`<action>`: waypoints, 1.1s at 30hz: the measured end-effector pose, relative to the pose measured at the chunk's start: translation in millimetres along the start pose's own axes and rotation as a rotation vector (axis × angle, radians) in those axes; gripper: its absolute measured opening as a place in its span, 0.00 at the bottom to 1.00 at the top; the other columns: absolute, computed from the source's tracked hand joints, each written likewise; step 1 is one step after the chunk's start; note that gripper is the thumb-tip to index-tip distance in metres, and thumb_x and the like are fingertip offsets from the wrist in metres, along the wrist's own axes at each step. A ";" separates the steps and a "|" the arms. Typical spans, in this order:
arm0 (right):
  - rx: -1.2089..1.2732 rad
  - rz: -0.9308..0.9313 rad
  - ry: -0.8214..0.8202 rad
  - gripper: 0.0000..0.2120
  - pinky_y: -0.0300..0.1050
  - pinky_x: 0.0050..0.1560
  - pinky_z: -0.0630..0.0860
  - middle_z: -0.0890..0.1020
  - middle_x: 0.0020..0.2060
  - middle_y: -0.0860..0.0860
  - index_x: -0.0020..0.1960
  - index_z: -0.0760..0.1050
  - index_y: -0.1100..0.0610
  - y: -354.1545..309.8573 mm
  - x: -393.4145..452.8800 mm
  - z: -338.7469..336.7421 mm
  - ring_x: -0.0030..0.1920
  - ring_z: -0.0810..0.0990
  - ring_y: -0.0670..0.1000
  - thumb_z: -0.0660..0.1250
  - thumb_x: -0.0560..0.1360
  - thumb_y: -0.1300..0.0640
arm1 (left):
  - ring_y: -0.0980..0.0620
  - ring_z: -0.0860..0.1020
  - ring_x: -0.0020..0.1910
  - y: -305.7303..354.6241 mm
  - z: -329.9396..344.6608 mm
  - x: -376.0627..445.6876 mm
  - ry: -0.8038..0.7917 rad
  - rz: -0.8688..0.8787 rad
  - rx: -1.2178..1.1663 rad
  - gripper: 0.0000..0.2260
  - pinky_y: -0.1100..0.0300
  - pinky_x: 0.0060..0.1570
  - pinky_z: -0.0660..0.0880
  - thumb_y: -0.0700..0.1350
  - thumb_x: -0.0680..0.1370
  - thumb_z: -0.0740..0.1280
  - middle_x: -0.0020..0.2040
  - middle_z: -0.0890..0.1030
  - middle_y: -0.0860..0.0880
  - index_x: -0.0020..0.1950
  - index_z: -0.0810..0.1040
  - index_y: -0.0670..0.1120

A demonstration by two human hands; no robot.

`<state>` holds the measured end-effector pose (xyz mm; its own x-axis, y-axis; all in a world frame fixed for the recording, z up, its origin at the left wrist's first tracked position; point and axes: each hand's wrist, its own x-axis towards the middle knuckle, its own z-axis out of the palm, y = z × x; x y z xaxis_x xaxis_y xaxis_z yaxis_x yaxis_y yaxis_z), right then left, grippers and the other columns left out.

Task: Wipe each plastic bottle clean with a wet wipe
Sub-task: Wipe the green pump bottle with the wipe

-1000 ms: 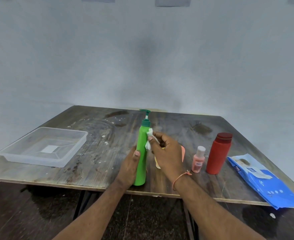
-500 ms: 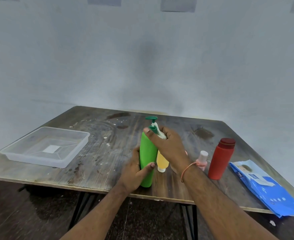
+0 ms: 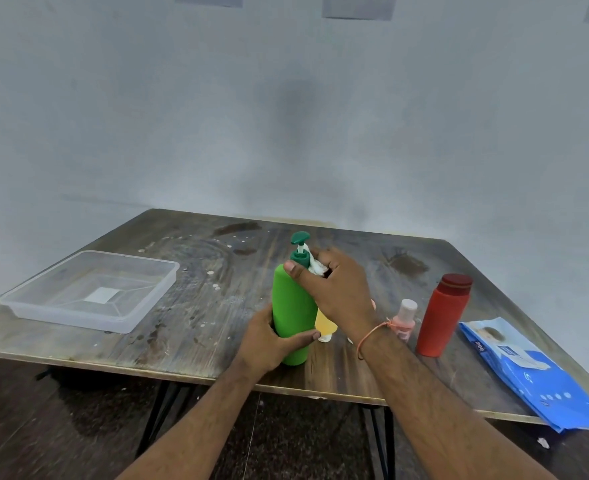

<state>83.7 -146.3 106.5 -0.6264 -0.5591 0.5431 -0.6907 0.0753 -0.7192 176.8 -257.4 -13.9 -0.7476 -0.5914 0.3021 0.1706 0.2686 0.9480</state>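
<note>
Wooden table (image 3: 196, 317) with tray, four bottles and wipe pack; both hands on the green pump bottle.

Left to right: clear plastic tray (image 3: 88, 289) near the table's left edge; left hand (image 3: 269, 341) wrapped round the lower body of the green pump bottle (image 3: 291, 306), which stands upright near the front edge, thumb across its front; right hand (image 3: 334, 289) closed over the bottle's shoulder, pinching a white wet wipe (image 3: 315, 265) against the dark green collar below the pump head; yellow bottle (image 3: 326, 327) just behind the green one, largely hidden by the right wrist, apparently cap-down; small pink bottle (image 3: 404, 320) with a pale cap, upright; red bottle (image 3: 442, 317) with a dark red cap, upright, just beside it; blue wipe pack (image 3: 528, 372) lying flat at the table's right front corner, overhanging the edge.
</note>
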 end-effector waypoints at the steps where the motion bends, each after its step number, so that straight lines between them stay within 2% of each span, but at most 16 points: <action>1: -0.011 -0.004 0.011 0.19 0.50 0.41 0.70 0.75 0.36 0.51 0.46 0.84 0.57 -0.2 -0.5 -0.2 0.38 0.74 0.51 0.77 0.75 0.40 | 0.52 0.87 0.54 -1.4 0.1 0.0 0.013 -0.007 0.019 0.26 0.47 0.56 0.84 0.50 0.67 0.86 0.54 0.88 0.53 0.62 0.82 0.49; 5: -0.035 -0.028 0.058 0.14 0.47 0.40 0.67 0.73 0.36 0.48 0.50 0.86 0.53 -5.5 -3.8 3.8 0.39 0.74 0.49 0.77 0.77 0.42 | 0.58 0.86 0.51 -2.8 -1.2 -3.4 0.091 -0.025 0.122 0.27 0.49 0.53 0.85 0.57 0.66 0.85 0.52 0.87 0.58 0.61 0.81 0.55; 9: -0.055 -0.025 0.082 0.12 0.46 0.38 0.65 0.73 0.36 0.48 0.44 0.82 0.50 -9.3 -5.6 11.5 0.38 0.73 0.48 0.75 0.78 0.43 | 0.61 0.84 0.47 -1.0 0.6 -8.2 0.178 -0.008 0.219 0.23 0.50 0.49 0.85 0.58 0.69 0.83 0.48 0.86 0.59 0.60 0.80 0.57; 12: -0.090 0.005 0.096 0.18 0.47 0.38 0.66 0.74 0.36 0.46 0.40 0.79 0.50 -13.4 -5.3 15.5 0.38 0.74 0.46 0.74 0.76 0.36 | 0.63 0.83 0.46 -1.8 3.9 -14.8 0.221 0.008 0.282 0.25 0.50 0.48 0.84 0.59 0.71 0.80 0.48 0.85 0.60 0.65 0.77 0.58; 15: -0.116 0.058 0.125 0.24 0.48 0.37 0.70 0.78 0.37 0.45 0.40 0.80 0.48 -18.8 -2.0 16.8 0.38 0.76 0.46 0.73 0.71 0.27 | 0.64 0.82 0.50 -2.8 5.6 -19.9 0.250 0.042 0.370 0.35 0.55 0.48 0.83 0.62 0.72 0.77 0.53 0.84 0.63 0.76 0.69 0.60; 17: -0.147 0.067 0.117 0.23 0.48 0.39 0.72 0.80 0.39 0.45 0.43 0.82 0.48 -20.1 1.6 17.0 0.41 0.79 0.47 0.72 0.72 0.27 | 0.63 0.80 0.56 -2.8 3.8 -18.8 0.231 0.066 0.359 0.39 0.58 0.51 0.81 0.62 0.72 0.78 0.60 0.80 0.62 0.79 0.65 0.59; 19: -0.099 0.033 0.059 0.21 0.51 0.42 0.77 0.81 0.40 0.47 0.43 0.82 0.49 -18.9 4.8 17.2 0.42 0.80 0.48 0.73 0.73 0.30 | 0.62 0.79 0.59 -0.6 2.4 -15.3 0.167 0.070 0.279 0.39 0.59 0.55 0.79 0.60 0.70 0.80 0.62 0.77 0.61 0.77 0.67 0.58; 22: 0.019 -0.039 -0.037 0.12 0.51 0.44 0.76 0.81 0.39 0.51 0.37 0.80 0.40 -14.1 8.7 13.3 0.41 0.80 0.50 0.76 0.75 0.37 | 0.62 0.79 0.63 -1.2 -2.8 -8.8 0.039 0.064 0.168 0.39 0.60 0.59 0.79 0.56 0.69 0.82 0.65 0.79 0.61 0.77 0.69 0.58; 24: 0.084 -0.047 -0.087 0.08 0.53 0.48 0.79 0.84 0.44 0.53 0.40 0.82 0.36 -8.0 12.8 8.9 0.46 0.83 0.51 0.77 0.76 0.40 | 0.61 0.79 0.64 -5.6 -8.8 -5.2 -0.034 0.037 0.150 0.37 0.59 0.61 0.78 0.53 0.70 0.81 0.65 0.81 0.60 0.76 0.70 0.57; 25: 0.100 -0.049 -0.114 0.04 0.53 0.51 0.81 0.86 0.47 0.53 0.44 0.84 0.37 -3.9 15.0 6.2 0.49 0.84 0.50 0.76 0.76 0.40 | 0.58 0.80 0.63 -7.6 -11.4 -4.0 -0.055 0.009 0.137 0.34 0.57 0.61 0.79 0.51 0.71 0.80 0.64 0.82 0.59 0.74 0.72 0.57; 28: 0.095 -0.058 -0.154 0.15 0.49 0.54 0.80 0.87 0.51 0.49 0.56 0.87 0.46 3.2 19.3 1.2 0.53 0.85 0.48 0.74 0.77 0.38 | 0.49 0.83 0.56 -8.5 -11.0 -3.3 -0.026 -0.051 0.126 0.25 0.60 0.50 0.81 0.44 0.73 0.79 0.56 0.84 0.51 0.67 0.76 0.56; 30: 0.083 -0.057 -0.152 0.18 0.48 0.53 0.80 0.87 0.51 0.48 0.58 0.87 0.50 2.8 19.0 1.9 0.52 0.84 0.48 0.74 0.77 0.38 | 0.45 0.82 0.50 -7.7 -5.7 -3.3 0.023 -0.011 0.180 0.22 0.59 0.44 0.81 0.43 0.73 0.77 0.51 0.83 0.47 0.63 0.76 0.56; 32: 0.069 -0.058 -0.119 0.18 0.46 0.49 0.78 0.86 0.47 0.46 0.57 0.87 0.52 3.0 17.9 4.4 0.48 0.83 0.46 0.74 0.77 0.39 | 0.49 0.81 0.47 -8.7 -0.8 -4.3 0.046 0.022 0.236 0.24 0.56 0.42 0.80 0.44 0.73 0.76 0.48 0.81 0.50 0.66 0.73 0.55; 33: 0.059 -0.058 -0.096 0.16 0.44 0.46 0.76 0.84 0.43 0.44 0.54 0.87 0.51 3.6 17.7 5.9 0.44 0.81 0.44 0.75 0.77 0.40 | 0.53 0.80 0.47 -8.8 0.6 -5.7 0.051 0.029 0.263 0.27 0.59 0.42 0.77 0.45 0.74 0.76 0.49 0.81 0.54 0.70 0.71 0.54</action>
<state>72.3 -160.8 111.0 -0.5467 -0.6375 0.5429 -0.7005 -0.0068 -0.7136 179.2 -255.9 -24.0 -0.7106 -0.6161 0.3397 0.0137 0.4706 0.8822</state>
